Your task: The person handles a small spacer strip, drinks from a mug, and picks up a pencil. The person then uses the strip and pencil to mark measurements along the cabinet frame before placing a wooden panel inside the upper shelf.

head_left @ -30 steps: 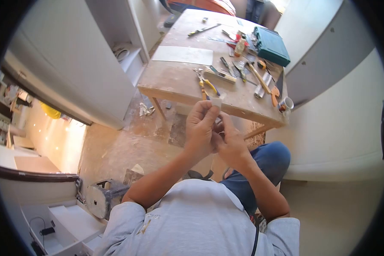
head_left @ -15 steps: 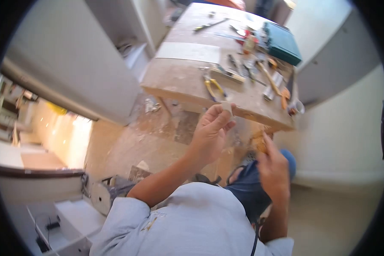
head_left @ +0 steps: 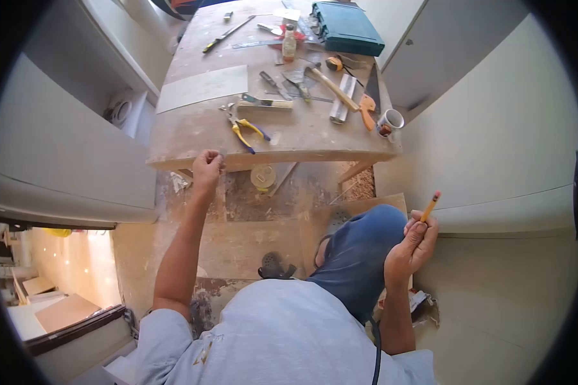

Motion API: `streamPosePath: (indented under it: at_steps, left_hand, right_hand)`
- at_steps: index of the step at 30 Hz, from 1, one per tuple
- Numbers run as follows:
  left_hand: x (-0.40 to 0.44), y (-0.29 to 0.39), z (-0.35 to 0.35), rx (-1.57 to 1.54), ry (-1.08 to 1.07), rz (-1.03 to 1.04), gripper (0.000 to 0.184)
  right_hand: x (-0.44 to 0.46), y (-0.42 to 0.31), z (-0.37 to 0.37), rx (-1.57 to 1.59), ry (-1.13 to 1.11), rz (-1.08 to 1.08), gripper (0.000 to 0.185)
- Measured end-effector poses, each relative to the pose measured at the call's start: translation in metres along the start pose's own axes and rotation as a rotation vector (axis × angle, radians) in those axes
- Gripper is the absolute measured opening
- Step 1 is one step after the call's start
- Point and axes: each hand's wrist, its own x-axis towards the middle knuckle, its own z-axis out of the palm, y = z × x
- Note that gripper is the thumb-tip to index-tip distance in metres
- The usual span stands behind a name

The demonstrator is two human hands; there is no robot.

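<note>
My right hand, out at the right beside the knee, is closed round a yellow pencil with a pink eraser end pointing up. My left hand is at the table's front edge, its fingers pinched on a small pale piece that hardly shows. Nearest to it on the wooden table lie the yellow-and-blue handled pliers, jaws toward the back. Behind them is a wooden block with a dark tool resting against it.
A hammer, an orange-handled saw, a mug, a glass bottle, a white sheet and a teal case are on the table. Pale panels stand on both sides. A round yellowish lid lies beneath the table.
My view has shifted toward the right and nearer the table. My hands have moved apart: the left to the table edge with its small piece, the right outward, the pencil now plainly visible.
</note>
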Motion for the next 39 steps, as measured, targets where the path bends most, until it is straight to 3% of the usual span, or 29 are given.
streamPosePath:
  at_steps: [2,4,6,8,11,14,16,18,19,21,25,30,35,37,39]
  left_hand:
    - [0.024,-0.004,0.002,0.150,0.044,0.116,0.014]
    - [0.039,-0.002,0.002,0.232,0.020,0.100,0.014]
    - [0.050,-0.012,0.000,0.309,-0.031,0.087,0.014]
    - [0.072,-0.028,0.007,0.451,0.019,0.208,0.015]
    - [0.069,0.003,0.017,0.575,0.022,0.109,0.016]
    - [0.130,-0.057,-0.006,0.566,-0.007,0.136,0.019]
    - [0.125,-0.032,-0.006,0.881,0.018,0.162,0.019]
    - [0.154,-0.070,-0.030,0.708,0.017,0.121,0.018]
    - [0.132,-0.058,-0.038,0.733,0.031,0.091,0.018]
    - [0.095,-0.030,-0.032,0.456,-0.032,0.000,0.017]
    - [0.026,-0.080,-0.061,0.326,-0.015,-0.110,0.014]
    - [-0.025,-0.146,-0.083,0.409,0.085,0.039,0.011]
    - [-0.038,-0.066,-0.058,0.391,0.188,0.034,0.015]
    - [-0.020,-0.037,-0.047,0.355,0.162,0.075,0.016]
    - [-0.013,-0.017,-0.045,0.299,0.202,0.133,0.015]
  right_hand:
    - [0.003,0.005,0.003,0.161,0.062,0.070,0.024]
    - [0.005,0.008,0.005,0.329,0.104,0.091,0.025]
    - [0.004,0.009,0.008,0.379,0.122,0.117,0.023]
    - [0.007,0.009,0.001,0.391,0.181,0.134,0.022]
    - [0.009,0.002,0.001,0.443,0.101,0.180,0.025]
    - [0.008,-0.001,-0.002,0.488,0.184,0.208,0.026]
    - [0.005,0.007,-0.012,0.488,0.194,0.192,0.026]
    - [-0.002,0.006,-0.018,0.505,0.256,0.196,0.028]
    - [-0.005,0.005,-0.021,0.513,0.231,0.228,0.028]
    - [-0.011,0.001,-0.030,0.435,0.258,0.220,0.029]
    - [-0.011,-0.008,-0.032,0.418,0.288,0.302,0.029]
    - [-0.022,-0.010,-0.017,0.433,0.269,0.186,0.028]
    - [0.000,-0.006,0.008,0.434,0.200,0.197,0.030]
    - [0.016,-0.007,0.015,0.369,-0.017,0.267,0.031]
    - [0.024,-0.003,0.018,0.387,-0.039,0.297,0.031]
